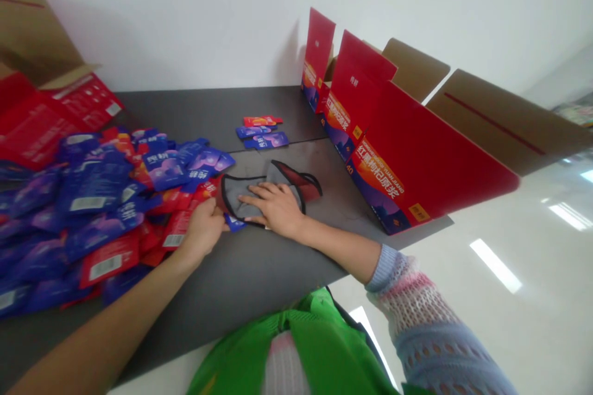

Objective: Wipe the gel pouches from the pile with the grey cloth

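Note:
A grey and dark-red cloth piece with black edging (239, 187) lies on the dark table in front of me. My right hand (278, 207) presses down on it, palm low and fingers spread. At the cloth's left edge, my left hand (206, 229) is closed with its fingers curled; what it pinches is hidden. A blue sachet (235, 223) pokes out from under the cloth, close to the left fingertips. Left of that hand spreads a large heap of blue and red sachets (99, 182), several with white barcode labels.
Behind the cloth lie two blue sachets (265, 141) and a red sachet (262, 120). Red printed cartons (384, 142) with raised flaps line the table's right side. Another open red carton (41, 117) stands behind the heap, far left. A white wall borders the back.

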Demonstrator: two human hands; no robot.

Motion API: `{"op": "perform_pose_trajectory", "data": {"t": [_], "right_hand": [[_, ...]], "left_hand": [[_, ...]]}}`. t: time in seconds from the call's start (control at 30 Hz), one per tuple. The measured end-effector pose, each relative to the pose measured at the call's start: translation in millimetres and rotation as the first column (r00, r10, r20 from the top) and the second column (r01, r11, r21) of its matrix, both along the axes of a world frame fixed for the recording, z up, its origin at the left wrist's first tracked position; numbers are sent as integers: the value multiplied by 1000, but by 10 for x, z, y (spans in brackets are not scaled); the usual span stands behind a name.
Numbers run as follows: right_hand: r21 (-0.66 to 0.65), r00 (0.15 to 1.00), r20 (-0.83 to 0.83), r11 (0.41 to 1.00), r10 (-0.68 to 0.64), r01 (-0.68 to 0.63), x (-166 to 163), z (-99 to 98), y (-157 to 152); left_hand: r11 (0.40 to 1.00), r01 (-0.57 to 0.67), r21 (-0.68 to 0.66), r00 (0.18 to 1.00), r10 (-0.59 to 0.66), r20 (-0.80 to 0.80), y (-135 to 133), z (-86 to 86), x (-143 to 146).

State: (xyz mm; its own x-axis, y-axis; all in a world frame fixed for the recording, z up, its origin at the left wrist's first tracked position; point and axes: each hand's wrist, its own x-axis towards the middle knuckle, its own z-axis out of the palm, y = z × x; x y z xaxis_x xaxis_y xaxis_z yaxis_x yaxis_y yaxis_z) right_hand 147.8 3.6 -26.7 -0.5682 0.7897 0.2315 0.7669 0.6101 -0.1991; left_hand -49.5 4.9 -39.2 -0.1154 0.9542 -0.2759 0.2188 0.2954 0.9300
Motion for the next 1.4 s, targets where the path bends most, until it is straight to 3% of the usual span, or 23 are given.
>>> {"op": "perform_pose_trajectory", "data": {"t": [0.13, 0.23, 0.37, 0.5, 0.6, 0.67, 0.73, 0.8, 0.9, 1.0, 1.1, 1.2, 1.4], "right_hand": [[-33, 987, 27, 987, -156, 157, 212, 23, 215], [-19, 937, 20, 937, -348, 349, 432, 41, 381], [-63, 844, -223, 871, -488, 487, 579, 104, 456], [-6, 711, -647, 933, -277, 359, 496, 214, 256], [99, 623, -774, 950, -113, 295, 443, 313, 83], [150, 608, -793, 956, -36, 253, 429, 340, 24], [158, 646, -764, 973, 11, 170, 392, 305, -6], [114, 763, -646, 993, 43, 41, 309, 217, -38], [11, 954, -267, 990, 137, -139, 145, 79, -91], [-23, 981, -18, 981, 192, -192, 59, 40, -74], [-46, 994, 27, 993, 108, -107, 107, 70, 46], [-48, 998, 35, 997, -60, 62, 228, 57, 218], [-3, 931, -44, 932, -361, 362, 507, 2, 490]], "left_hand": [[997, -37, -62, 994, 43, 99, -22, 78, 94], [997, -16, -72, 991, 25, 128, -2, 99, 124], [998, -57, -39, 984, 62, 167, 11, 62, 132], [996, -87, -1, 985, 86, 149, -9, 4, 145], [996, -88, 28, 990, 84, 112, -15, -18, 166], [995, -103, 15, 989, 101, 113, -17, -5, 183], [991, -133, -27, 982, 135, 130, -26, 26, 199], [985, -157, -65, 973, 165, 163, -48, 62, 209], [987, -152, -53, 958, 160, 237, -87, 98, 206], [988, -139, -68, 952, 152, 267, -98, 124, 193], [985, -130, -116, 954, 156, 256, -91, 173, 197], [981, -135, -142, 958, 166, 236, -96, 232, 215], [989, -98, -112, 962, 123, 243, -113, 255, 208]]}}
